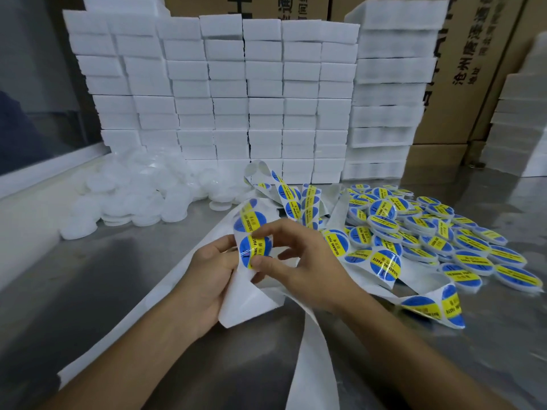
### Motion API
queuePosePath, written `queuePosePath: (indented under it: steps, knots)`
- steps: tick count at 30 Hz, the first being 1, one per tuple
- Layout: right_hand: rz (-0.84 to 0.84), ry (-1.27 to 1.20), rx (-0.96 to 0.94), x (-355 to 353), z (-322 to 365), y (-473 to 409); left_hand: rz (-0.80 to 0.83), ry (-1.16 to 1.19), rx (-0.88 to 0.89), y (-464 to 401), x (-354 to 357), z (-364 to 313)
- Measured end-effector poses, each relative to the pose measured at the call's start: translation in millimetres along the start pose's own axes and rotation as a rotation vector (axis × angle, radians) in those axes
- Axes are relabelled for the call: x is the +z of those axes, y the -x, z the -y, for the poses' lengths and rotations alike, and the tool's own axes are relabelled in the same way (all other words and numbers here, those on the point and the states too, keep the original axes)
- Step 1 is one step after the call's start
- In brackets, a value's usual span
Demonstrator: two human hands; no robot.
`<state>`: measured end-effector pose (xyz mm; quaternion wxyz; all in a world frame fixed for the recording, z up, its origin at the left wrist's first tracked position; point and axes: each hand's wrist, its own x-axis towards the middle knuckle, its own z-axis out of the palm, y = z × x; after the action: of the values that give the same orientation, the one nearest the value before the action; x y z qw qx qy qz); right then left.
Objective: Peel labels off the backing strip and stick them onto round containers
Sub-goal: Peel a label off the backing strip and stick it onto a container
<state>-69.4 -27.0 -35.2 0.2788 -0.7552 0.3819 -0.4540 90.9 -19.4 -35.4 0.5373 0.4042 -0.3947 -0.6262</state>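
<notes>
Label sits mid-frame on the backing strip your left hand grips; your right hand pinches its edge; bare containers lie upper left.

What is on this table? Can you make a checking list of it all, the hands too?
Surface: shiny metal table.
Job's things: backing strip with blue and yellow labels; one label is being picked at. Labelled containers are piled on the right, plain white containers on the left.
Clutter: loose loops of strip behind the hands.
Grippers: left hand holds the strip; right hand pinches the label with its fingers.
Cables: nothing seen.
Surroundings: stacked white boxes, brown cartons behind.
</notes>
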Motion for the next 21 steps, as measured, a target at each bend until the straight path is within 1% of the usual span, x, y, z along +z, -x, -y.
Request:
queuePosePath:
  steps: [3,5,7,9,11,13,17,19,21]
  knots:
    - [-0.138,-0.107,0.019,0,2,-2,-0.063,-0.070,0.030,0,1,-1]
    - [-0.213,-0.166,0.055,-1,1,-3,-0.010,-0.069,0.055,-1,2,-2]
    - [-0.276,-0.172,0.094,-2,-2,-4,0.041,-0.141,0.085,2,3,-3]
    - [-0.321,-0.163,0.115,-4,-5,-5,0.023,-0.239,0.121,3,4,0]
    - [-0.344,-0.153,0.102,-6,-6,-5,0.000,-0.273,0.153,4,7,4]
    - [-0.332,-0.046,0.045,-5,-7,-4,-0.041,-0.310,0.176,3,7,7]
    - [-0.344,0.319,-0.110,-6,-8,0,-0.188,-0.372,0.208,-2,5,9]
    - [-0.358,0.429,-0.190,-3,-8,1,-0.201,-0.404,0.268,-3,5,10]
    - [-0.377,0.487,-0.242,0,-6,1,-0.181,-0.436,0.325,-2,5,9]
